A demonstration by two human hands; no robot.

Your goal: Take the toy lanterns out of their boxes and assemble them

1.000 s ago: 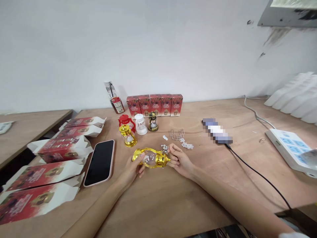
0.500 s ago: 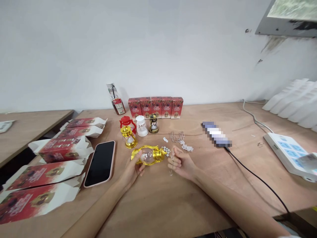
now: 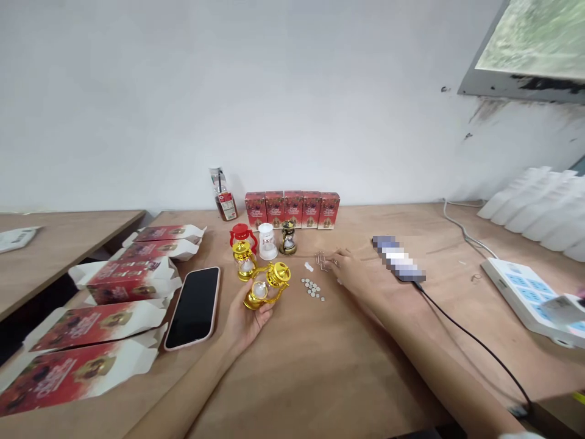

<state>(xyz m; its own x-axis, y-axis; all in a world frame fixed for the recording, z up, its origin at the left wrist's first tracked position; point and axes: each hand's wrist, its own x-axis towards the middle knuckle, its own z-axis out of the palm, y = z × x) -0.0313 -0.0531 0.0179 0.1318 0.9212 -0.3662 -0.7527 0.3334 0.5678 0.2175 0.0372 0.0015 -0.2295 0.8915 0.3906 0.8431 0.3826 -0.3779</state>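
Observation:
My left hand (image 3: pixel 247 317) is closed round the lower part of a small gold lantern (image 3: pixel 259 291), tilted with its top toward the upper right. My right hand (image 3: pixel 350 271) reaches down to the thin bent wires (image 3: pixel 320 261), fingers bent together among them; whether a wire is pinched cannot be made out. Near it lie a small white piece (image 3: pixel 309 266) and several button cells (image 3: pixel 313 288). Behind the held lantern stand another gold lantern (image 3: pixel 244 268), a red lantern (image 3: pixel 237 232), a white lantern (image 3: pixel 267 244) and a black-and-gold lantern (image 3: pixel 287 239).
Red boxes (image 3: pixel 293 210) stand in a row by the wall, beside a bottle (image 3: pixel 226 204). Opened red cartons (image 3: pixel 91 323) and a phone (image 3: pixel 192 308) lie left. Right are a cabled phone (image 3: pixel 397 259), a power strip (image 3: pixel 530 292) and white containers (image 3: pixel 534 207).
My right hand has moved away from the lantern to the wires, and the dangling thin piece no longer shows. The lantern has gone from lying sideways to tilted up in my left hand.

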